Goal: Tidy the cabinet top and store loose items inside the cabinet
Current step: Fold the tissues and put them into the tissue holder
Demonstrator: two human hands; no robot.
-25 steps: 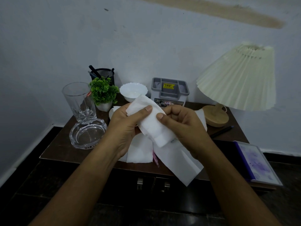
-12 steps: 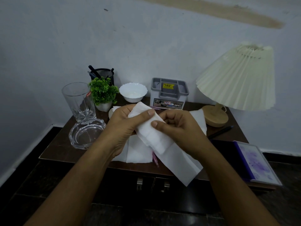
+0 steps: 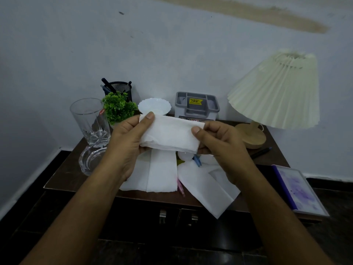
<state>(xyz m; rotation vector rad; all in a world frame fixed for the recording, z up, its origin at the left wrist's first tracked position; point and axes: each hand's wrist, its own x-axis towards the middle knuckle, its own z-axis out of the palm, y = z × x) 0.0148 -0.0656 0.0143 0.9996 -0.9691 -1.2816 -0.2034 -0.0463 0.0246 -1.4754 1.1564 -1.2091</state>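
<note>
Two hands (image 3: 124,144) (image 3: 221,146) on folded tissue (image 3: 172,132)

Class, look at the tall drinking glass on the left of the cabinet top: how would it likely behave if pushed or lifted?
The glass is tall with a narrower base, so a push near its rim would probably tip it. Its clear smooth walls look slippery and breakable, more so with the ashtray right beside it.

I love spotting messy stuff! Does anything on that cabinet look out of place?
Yes. A loose tissue droops over the cabinet top's front edge, and the purple notebook overhangs the right corner.
</note>
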